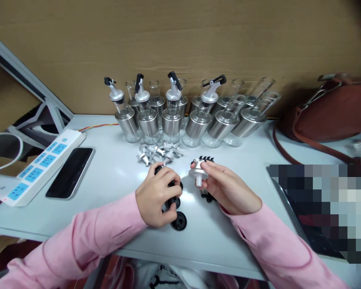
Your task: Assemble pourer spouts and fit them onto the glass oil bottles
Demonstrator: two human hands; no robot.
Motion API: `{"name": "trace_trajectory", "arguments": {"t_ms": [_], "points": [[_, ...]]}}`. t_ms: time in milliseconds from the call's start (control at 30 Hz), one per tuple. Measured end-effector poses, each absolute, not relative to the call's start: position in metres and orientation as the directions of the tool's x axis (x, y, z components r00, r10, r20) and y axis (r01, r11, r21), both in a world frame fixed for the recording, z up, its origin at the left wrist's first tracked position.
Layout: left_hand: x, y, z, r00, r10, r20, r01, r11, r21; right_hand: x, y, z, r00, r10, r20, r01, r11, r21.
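My right hand [228,186] pinches a silver pourer spout [197,173], its flange level and a pale tube pointing down. My left hand [160,196], fingers curled, is closed on a black round stopper [172,193] among other black pieces, partly hidden under the fingers. Nearest the table's front edge lies a black ring-shaped stopper [179,221]. Beyond my left hand is a loose heap of silver spout parts [159,152]. Small black levers [209,196] lie under and beside my right hand, partly covered by it.
Behind stand two rows of glass bottles with steel sleeves [172,122]; several front ones carry pourers with black levers. On the left are a power strip [45,164] and a phone [70,172]. A brown bag [331,114] and a dark flat object [303,224] occupy the right.
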State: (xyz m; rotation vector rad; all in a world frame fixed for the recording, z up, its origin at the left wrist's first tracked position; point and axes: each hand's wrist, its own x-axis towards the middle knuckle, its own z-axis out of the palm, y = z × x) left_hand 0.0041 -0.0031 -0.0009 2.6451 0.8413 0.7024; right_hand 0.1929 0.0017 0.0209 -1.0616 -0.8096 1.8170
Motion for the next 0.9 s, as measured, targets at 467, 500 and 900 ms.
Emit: {"name": "trace_trajectory", "arguments": {"t_ms": [467,500,900], "points": [[-0.001,-0.002,-0.005,0.246,0.74,0.627,0.269,-0.673,0.689,0.187,-0.007,0.023,-0.427,0.714,-0.555,0.015,-0.608,-0.794],[-0.001,-0.003,-0.006,0.254,0.748,0.613,0.266,-0.664,0.699,0.186,-0.009,0.023,-0.452,0.705,-0.546,-0.001,-0.612,-0.791],[0.0,0.002,-0.012,0.009,0.876,0.482,0.083,-0.481,0.873,0.198,-0.013,0.028,-0.695,0.518,-0.498,0.143,-0.58,-0.802]]}}
